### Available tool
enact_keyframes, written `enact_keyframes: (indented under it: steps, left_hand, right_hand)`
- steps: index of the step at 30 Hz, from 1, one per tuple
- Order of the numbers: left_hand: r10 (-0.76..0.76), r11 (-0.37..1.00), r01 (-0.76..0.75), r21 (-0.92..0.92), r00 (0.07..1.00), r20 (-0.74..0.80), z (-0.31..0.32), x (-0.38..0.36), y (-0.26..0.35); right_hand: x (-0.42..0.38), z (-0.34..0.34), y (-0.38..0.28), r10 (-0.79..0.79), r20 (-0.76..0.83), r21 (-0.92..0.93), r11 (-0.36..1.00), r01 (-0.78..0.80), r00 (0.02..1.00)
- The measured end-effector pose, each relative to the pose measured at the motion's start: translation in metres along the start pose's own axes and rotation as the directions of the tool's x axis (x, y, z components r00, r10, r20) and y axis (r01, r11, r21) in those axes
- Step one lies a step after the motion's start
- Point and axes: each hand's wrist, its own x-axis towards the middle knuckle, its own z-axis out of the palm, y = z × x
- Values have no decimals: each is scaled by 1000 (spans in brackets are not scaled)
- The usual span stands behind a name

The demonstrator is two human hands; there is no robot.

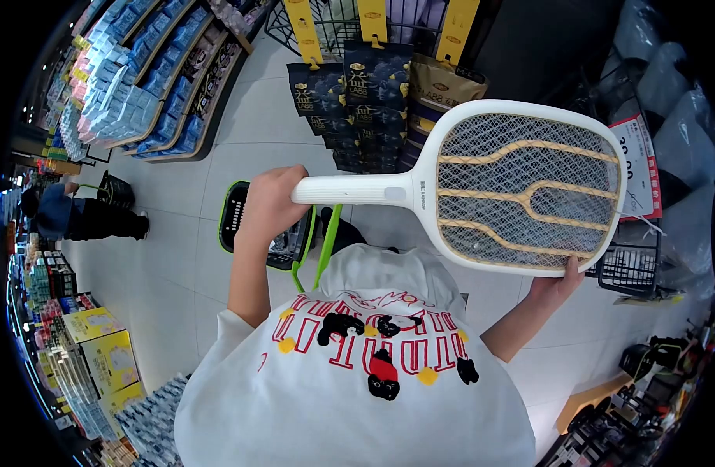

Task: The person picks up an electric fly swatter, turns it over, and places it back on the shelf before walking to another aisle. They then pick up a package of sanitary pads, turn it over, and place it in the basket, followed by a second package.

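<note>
A white electric mosquito swatter is held level across my front, its meshed head to the right and its handle to the left. My left hand wraps round the end of the handle. At the lower right of the head, my right hand pinches the rim, thumb on the front and fingers mostly hidden behind. Yellow strips cross the grey mesh. Below my left hand is a dark shopping basket with a green rim and green handle, partly covered by my forearm; what carries it is hidden.
Black packets hang on yellow strips from a wire rack ahead. A red-and-white price sign and plastic-wrapped goods are at right. Curved shelves of blue packs stand far left. Another person with a basket is in the left aisle.
</note>
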Motion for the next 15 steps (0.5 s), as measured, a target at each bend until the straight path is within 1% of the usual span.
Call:
enact_keyframes:
  steps: [2, 4, 5, 6, 8, 9, 10, 11, 12, 14, 15]
  left_hand:
    - [12, 1000, -12, -15, 1000, 17, 7, 0, -3]
    - [14, 1000, -13, -28, 999, 40, 21, 1, -12]
    - [-22, 999, 24, -35, 998, 58, 31, 1, -14]
    - [-28, 997, 32, -69, 998, 55, 39, 1, -14]
    - [-22, 987, 35, -156, 996, 84, 58, 2, -16]
    - [-58, 975, 82, -208, 991, 117, 62, 2, -10]
    - [-70, 957, 104, -271, 989, 132, 72, 2, -12]
    - [-76, 958, 112, -264, 986, 145, 78, 1, -10]
    - [-83, 957, 121, -265, 985, 151, 83, 0, -7]
    - [-80, 951, 129, -281, 980, 180, 91, -1, -7]
    - [-59, 951, 107, -289, 983, 171, 97, -2, -11]
  right_hand:
    - [-3, -3, -2, -3, 11, -24, 1000, 4, 1000]
    - [-10, 14, -8, 2, -45, -53, 999, -4, 999]
    - [-13, 25, -15, 26, -131, -102, 994, -39, 991]
    - [-14, 36, -21, 25, -231, -165, 984, -65, 973]
    - [-14, 46, -30, -108, -163, -239, 969, 67, 981]
    - [-13, 47, -33, -188, -136, -316, 939, 137, 973]
    - [-14, 49, -39, -232, -156, -360, 919, 164, 960]
    - [-16, 46, -41, -267, -208, -338, 922, 187, 941]
    - [-16, 43, -44, -281, -183, -244, 941, 234, 942]
    - [-18, 38, -52, -357, -73, -394, 868, 302, 931]
    - [-20, 40, -59, -430, -43, -580, 746, 328, 902]
